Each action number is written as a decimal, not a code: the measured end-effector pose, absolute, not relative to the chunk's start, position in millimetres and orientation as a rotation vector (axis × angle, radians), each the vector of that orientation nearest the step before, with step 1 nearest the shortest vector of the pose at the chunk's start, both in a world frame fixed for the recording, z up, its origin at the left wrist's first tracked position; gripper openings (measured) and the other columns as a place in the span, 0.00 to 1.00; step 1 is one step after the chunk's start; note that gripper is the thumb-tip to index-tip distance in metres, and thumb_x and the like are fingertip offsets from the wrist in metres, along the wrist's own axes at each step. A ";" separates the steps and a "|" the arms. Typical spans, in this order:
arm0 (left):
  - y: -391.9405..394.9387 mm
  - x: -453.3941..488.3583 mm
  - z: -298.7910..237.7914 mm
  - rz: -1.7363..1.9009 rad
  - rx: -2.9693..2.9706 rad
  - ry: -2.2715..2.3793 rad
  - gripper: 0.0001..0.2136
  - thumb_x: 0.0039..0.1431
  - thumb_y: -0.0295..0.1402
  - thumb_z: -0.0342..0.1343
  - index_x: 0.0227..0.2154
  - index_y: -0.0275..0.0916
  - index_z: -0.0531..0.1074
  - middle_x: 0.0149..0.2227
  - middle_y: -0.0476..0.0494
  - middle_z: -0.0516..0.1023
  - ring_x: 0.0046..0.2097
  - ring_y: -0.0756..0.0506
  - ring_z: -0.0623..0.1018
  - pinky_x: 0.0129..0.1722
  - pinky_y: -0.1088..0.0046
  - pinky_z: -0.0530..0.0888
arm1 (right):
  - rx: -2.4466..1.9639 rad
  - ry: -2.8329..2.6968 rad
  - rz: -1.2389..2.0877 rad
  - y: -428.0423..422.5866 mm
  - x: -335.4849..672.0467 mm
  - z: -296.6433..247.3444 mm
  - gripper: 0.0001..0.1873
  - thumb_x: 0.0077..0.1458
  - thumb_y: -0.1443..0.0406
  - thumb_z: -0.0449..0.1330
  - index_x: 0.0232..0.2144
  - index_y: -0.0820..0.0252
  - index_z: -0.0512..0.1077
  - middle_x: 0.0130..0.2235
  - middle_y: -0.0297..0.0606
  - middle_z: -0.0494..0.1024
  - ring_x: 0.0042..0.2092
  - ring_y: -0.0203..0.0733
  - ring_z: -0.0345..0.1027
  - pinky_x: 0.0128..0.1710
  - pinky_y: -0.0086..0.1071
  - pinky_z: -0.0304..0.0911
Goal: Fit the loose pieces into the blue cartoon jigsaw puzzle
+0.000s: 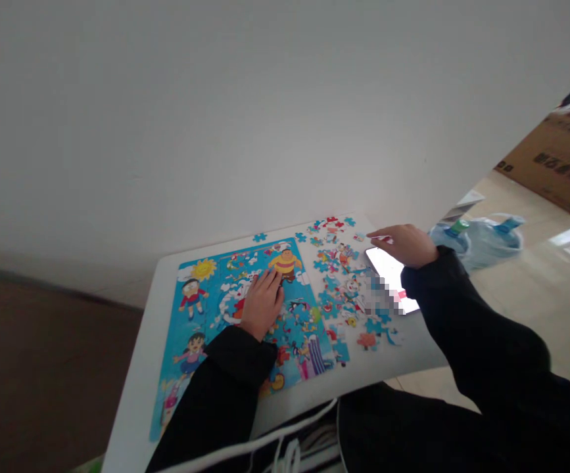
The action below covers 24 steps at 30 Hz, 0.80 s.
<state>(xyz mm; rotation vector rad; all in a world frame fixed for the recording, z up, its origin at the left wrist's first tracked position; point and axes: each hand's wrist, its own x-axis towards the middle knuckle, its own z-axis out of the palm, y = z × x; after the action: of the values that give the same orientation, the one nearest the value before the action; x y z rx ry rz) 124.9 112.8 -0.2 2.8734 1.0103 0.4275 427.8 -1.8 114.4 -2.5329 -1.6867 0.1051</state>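
A colourful cartoon jigsaw puzzle board (200, 309) lies on a white table (139, 368). My left hand (261, 303) rests flat on the middle of the board, fingers stretched out and together. Loose puzzle pieces (336, 276) are scattered to the right of the board. My right hand (403, 244) reaches over the far right of the table, fingers curled, pinching a small piece at its fingertips above a lit phone (388, 272). Both arms wear black sleeves.
A single loose piece (260, 237) lies beyond the board's far edge. Plastic water jugs (482, 240) stand on the tiled floor to the right, with a cardboard box (555, 161) further back. A plain white wall rises behind the table.
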 end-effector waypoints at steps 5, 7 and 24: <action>111.1 125.5 2.4 0.394 2.865 1.008 0.18 0.60 0.31 0.42 0.51 0.32 0.67 0.54 0.37 0.68 0.57 0.40 0.65 0.57 0.57 0.61 | -2.486 -1.750 0.247 -18.3 429.6 93.3 0.16 0.54 0.59 0.51 0.42 0.48 0.75 0.36 0.32 0.80 0.37 0.39 0.73 0.37 0.31 0.64; 111.0 125.3 2.9 0.389 2.864 1.003 0.18 0.60 0.31 0.42 0.51 0.33 0.67 0.55 0.37 0.68 0.57 0.40 0.65 0.57 0.57 0.62 | -2.424 -1.794 0.325 -15.8 423.6 82.9 0.16 0.54 0.60 0.51 0.41 0.49 0.75 0.37 0.31 0.80 0.37 0.37 0.73 0.38 0.30 0.64; 111.2 124.2 2.5 0.423 2.839 0.995 0.17 0.61 0.31 0.43 0.51 0.34 0.67 0.54 0.37 0.68 0.57 0.40 0.66 0.57 0.56 0.63 | -2.388 -1.932 0.319 47.4 414.8 49.3 0.16 0.46 0.56 0.59 0.36 0.55 0.76 0.40 0.38 0.77 0.41 0.43 0.69 0.37 0.31 0.61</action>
<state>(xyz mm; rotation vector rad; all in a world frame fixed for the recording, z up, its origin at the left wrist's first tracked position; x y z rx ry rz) 124.2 111.2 2.5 2.8395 0.9946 0.4230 414.8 47.4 49.3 -2.3882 -1.9322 0.3188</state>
